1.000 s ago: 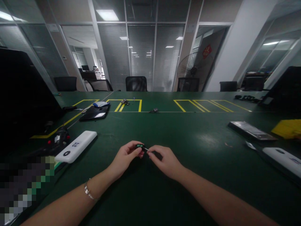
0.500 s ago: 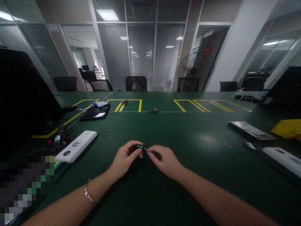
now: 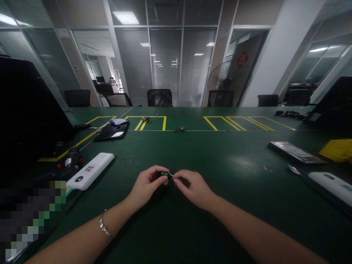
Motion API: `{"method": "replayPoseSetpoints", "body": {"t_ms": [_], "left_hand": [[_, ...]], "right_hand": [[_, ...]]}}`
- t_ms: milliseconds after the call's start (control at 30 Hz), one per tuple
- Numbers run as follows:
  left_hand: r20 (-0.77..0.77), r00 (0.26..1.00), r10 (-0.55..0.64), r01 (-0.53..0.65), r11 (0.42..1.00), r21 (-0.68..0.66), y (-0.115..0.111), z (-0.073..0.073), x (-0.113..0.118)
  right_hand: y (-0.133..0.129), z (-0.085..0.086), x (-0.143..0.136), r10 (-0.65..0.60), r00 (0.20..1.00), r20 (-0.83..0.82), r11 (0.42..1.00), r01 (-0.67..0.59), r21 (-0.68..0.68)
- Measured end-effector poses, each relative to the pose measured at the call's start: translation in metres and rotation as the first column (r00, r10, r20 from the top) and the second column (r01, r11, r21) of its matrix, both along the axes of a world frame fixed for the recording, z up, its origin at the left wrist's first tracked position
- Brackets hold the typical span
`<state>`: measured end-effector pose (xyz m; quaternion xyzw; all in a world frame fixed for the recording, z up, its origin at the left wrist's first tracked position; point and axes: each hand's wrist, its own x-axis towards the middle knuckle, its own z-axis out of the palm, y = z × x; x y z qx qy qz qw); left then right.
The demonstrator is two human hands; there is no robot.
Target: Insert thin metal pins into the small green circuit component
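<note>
My left hand pinches a small dark block with a green circuit board between thumb and fingers, just above the table. My right hand is closed on a thin metal rod, whose far end meets the right side of the block. Whether the rod's tip is inside the block or only against it is too small to tell. My fingers hide part of both things. A bracelet circles my left wrist.
On the green table a white power bank lies left, near dark gear. A black tablet-like slab and small metal parts lie farther off. Right are a flat silver-topped device, another white power bank and something yellow.
The small block has shifted very slightly right and down in my left hand. My right hand keeps its grip on the rod, almost unmoved.
</note>
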<state>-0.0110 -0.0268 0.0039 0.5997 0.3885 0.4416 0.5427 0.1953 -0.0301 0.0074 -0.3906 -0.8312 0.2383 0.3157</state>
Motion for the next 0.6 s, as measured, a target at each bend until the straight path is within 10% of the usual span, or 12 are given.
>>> {"method": "replayPoseSetpoints", "body": {"t_ms": [600], "left_hand": [[0.107, 0.994, 0.015, -0.004, 0.995, -0.1, -0.0011, 0.0023, 0.004]], "right_hand": [[0.0001, 0.0004, 0.0003, 0.004, 1.0, 0.006, 1.0, -0.004, 0.0]]}}
